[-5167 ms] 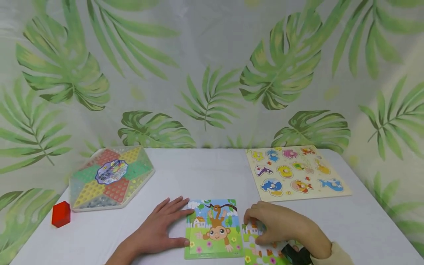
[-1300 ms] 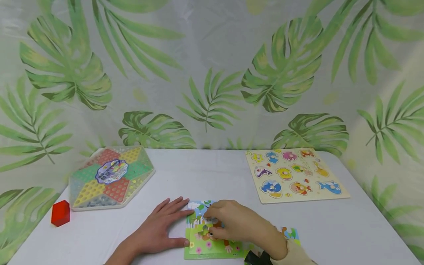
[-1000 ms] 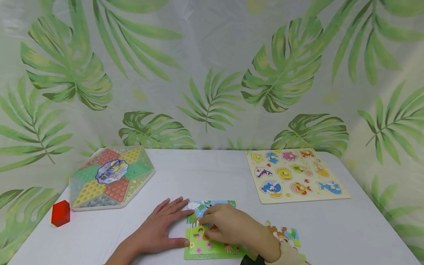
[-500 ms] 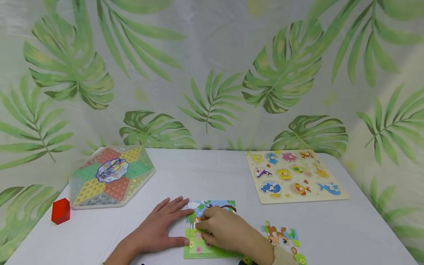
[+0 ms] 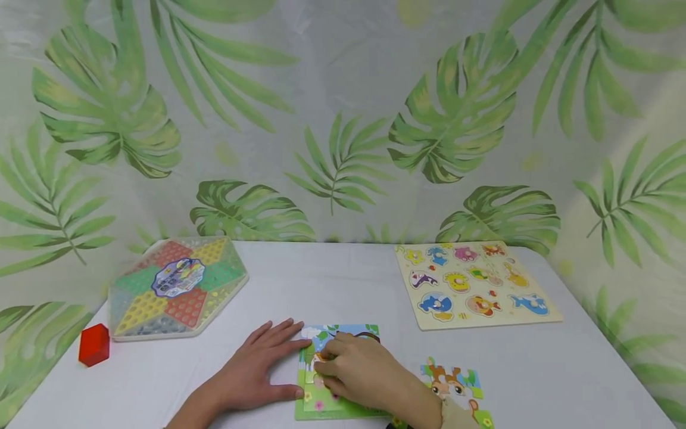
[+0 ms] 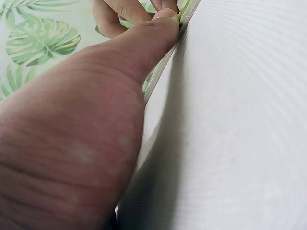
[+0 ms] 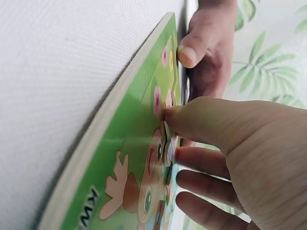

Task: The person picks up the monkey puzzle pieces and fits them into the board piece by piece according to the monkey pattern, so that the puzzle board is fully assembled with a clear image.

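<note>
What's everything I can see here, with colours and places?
Leafy backdrop: one, pale with green leaves, behind table
Table: one, white, in front of the backdrop
Board game: one, red, yellow and green, left rear
Block: one, red, far left
Peg puzzle: one, cream, multicoloured pieces, right rear
Monkey puzzle: one, green and blue, front centre
Second puzzle: one, green, blue and brown, front right
Sleeve: one, cream, right arm
Left hand: one, bare, monkey puzzle's left edge
Right hand: one, bare, over monkey puzzle

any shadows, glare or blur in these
Left wrist: a dark, soft-edged shadow on the white table beside the left hand; right wrist: a faint sheen on the green border of the puzzle board; head: lettering on the round label too soft to read.
</note>
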Demonstrator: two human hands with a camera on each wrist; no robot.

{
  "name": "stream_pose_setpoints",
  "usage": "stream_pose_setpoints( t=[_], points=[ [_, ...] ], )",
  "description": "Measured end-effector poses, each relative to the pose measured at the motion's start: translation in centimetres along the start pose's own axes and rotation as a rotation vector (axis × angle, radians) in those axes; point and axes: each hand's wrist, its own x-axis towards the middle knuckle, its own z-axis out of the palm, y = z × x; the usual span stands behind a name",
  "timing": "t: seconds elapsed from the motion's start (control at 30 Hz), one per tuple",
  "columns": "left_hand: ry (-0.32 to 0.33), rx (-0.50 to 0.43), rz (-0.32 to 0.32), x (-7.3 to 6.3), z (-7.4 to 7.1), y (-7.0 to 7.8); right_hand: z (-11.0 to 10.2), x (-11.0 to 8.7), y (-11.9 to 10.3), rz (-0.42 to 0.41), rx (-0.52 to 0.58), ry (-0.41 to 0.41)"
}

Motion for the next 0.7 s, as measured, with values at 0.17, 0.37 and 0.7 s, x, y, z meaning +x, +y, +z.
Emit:
stream_pose_setpoints(
  t=[0.17, 0.37, 0.7],
  points=[
    [0.011, 0.0, 0.009, -0.03, 0.06, -0.09, 0.07, 0.11, 0.0, -0.015, 0.048, -0.005],
    [0.035, 0.016, 0.034, -0.1, 0.1, -0.07, 0.08, 0.17, -0.11, 0.027, 0.117, -0.051],
    [0.027, 0.005, 0.026, -0.08, -0.08, -0.01, 0.22, 0.02, 0.1, -0.002, 0.127, -0.049]
  ],
)
